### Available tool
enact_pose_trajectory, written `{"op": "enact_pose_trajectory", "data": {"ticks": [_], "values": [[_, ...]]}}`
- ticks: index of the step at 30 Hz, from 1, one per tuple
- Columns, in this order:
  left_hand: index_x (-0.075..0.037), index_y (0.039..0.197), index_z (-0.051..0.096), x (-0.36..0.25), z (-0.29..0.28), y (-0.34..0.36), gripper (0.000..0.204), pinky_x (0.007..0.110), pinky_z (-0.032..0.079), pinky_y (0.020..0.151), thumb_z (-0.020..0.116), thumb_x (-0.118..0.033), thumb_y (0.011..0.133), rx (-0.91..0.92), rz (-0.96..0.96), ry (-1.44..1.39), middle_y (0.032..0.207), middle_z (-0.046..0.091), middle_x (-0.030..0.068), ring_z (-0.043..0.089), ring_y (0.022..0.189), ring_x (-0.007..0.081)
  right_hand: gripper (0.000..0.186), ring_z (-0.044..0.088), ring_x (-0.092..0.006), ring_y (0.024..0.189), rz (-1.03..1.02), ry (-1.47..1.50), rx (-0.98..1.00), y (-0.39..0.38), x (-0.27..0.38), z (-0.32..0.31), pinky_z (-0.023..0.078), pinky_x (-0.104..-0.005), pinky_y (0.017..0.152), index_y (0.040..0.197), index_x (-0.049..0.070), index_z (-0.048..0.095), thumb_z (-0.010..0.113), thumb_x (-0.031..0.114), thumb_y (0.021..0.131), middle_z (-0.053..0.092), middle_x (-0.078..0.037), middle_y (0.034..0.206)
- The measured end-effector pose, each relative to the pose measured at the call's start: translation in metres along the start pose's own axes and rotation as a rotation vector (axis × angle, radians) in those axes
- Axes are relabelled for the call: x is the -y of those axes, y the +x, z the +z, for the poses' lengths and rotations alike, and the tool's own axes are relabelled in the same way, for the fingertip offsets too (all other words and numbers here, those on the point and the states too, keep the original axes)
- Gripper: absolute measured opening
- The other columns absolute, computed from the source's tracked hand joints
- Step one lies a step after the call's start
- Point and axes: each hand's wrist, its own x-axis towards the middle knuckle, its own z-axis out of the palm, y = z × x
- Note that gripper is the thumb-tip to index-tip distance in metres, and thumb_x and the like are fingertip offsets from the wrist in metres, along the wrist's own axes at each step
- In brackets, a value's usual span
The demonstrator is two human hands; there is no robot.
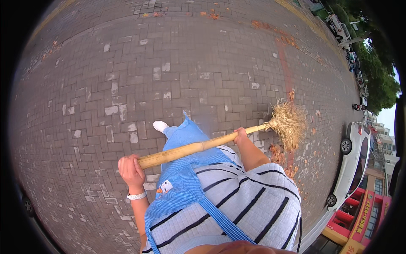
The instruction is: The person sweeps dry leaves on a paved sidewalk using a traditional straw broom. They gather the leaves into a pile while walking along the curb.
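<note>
Broom (211, 142) slung crosswise before the blue apron (190, 129), bristle head (289, 125) out right over the brick paving (169, 72)! Left hand (132, 171), grip wrapped round the thick butt; right hand (241, 135), grip closed about the thinner shaft. Bamboo-looking, that pole: probably stiff, light, a touch slick. Straw seems springy, brittle at the tips; best hold the bare shaft, hands well apart.

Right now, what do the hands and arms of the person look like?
Both hands are ungloved. The left hand wears a narrow white band around its wrist; the right hand shows none. The bare right forearm comes out of a white, textured fabric sleeve with black stripes.
</note>
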Motion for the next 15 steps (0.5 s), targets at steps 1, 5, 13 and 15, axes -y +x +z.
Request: {"op": "enact_pose_trajectory", "data": {"ticks": [1, 5, 13, 15], "values": [[-0.001, 0.074, 0.052, -0.005, -0.002, -0.015, 0.012, 0.036, 0.037, 0.06, 0.043, -0.005, 0.082, -0.02, -0.028, -0.011, 0.068, 0.052, 0.0097, 0.048, 0.061, 0.0273, 0.007, 0.041, -0.0202, 0.053, -0.015, 0.014, 0.003, 0.002, 0.006, -0.008, 0.042, -0.0351, 0.053, 0.068, 0.009, 0.038, 0.044, 0.009, 0.065, 0.041, -0.006, 0.06], [-0.001, 0.075, 0.053, -0.023, -0.028, -0.085, 0.017, 0.037, 0.037, 0.061, 0.04, -0.008, 0.085, -0.107, -0.188, 0.018, 0.067, 0.051, 0.0103, 0.048, 0.061, 0.0272, 0.008, 0.039, -0.0191, 0.046, -0.031, -0.099, 0.06, 0.011, 0.003, -0.01, 0.04, -0.035, 0.048, 0.066, 0.01, 0.035, 0.043, 0.011, 0.069, 0.038, -0.005, 0.056], [0.0, 0.077, 0.053, -0.07, -0.103, -0.232, 0.025, 0.037, 0.038, 0.06, 0.036, -0.012, 0.089, -0.429, -0.607, 0.272, 0.07, 0.052, 0.0104, 0.048, 0.065, 0.0275, 0.018, 0.047, -0.0237, 0.058, -0.017, -0.484, 0.391, -0.047, -0.086, 0.091, 0.043, -0.0403, 0.052, 0.086, 0.003, 0.042, 0.045, 0.0, 0.068, 0.043, -0.01, 0.069], [0.0, 0.078, 0.054, -0.098, -0.109, -0.256, 0.027, 0.036, 0.039, 0.06, 0.034, -0.014, 0.09, -0.522, -0.638, 0.366, 0.072, 0.053, 0.0103, 0.05, 0.066, 0.0271, 0.011, 0.047, -0.0219, 0.054, -0.034, -0.584, 0.521, -0.07, -0.104, 0.116, 0.044, -0.0396, 0.051, 0.08, 0.002, 0.045, 0.047, 0.002, 0.069, 0.045, -0.009, 0.064]]}}
